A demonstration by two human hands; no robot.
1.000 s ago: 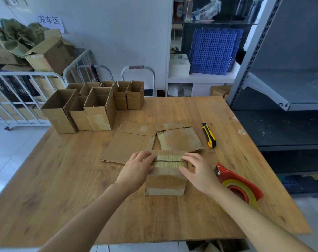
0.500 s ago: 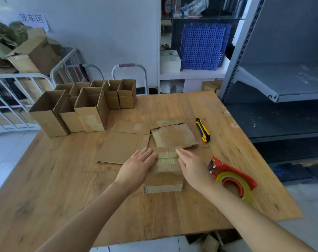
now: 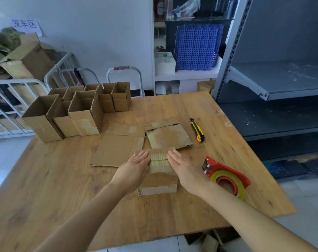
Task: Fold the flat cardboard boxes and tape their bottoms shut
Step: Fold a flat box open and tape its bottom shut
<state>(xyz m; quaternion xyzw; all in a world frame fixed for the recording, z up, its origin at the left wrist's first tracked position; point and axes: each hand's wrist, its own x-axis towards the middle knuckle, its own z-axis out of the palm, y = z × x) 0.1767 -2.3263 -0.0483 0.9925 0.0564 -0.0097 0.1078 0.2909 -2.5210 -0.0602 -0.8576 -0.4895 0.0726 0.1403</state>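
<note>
Grip changes: a second ago the left hand (image 3: 134, 166) and right hand (image 3: 183, 168) bend their fingers over the top edges of the box (image 3: 159, 179). Now both lie flat, fingers straight and pointing to the far edge of the desk (image 3: 63, 179), pressing the top on either side of the tape strip (image 3: 159, 157). Fingertips sit closer together than before, leaving less strip bare between them; a pale flap band (image 3: 158, 190) now shows along the foot of the box's near wall, where that wall earlier runs plain down to the desk.
</note>
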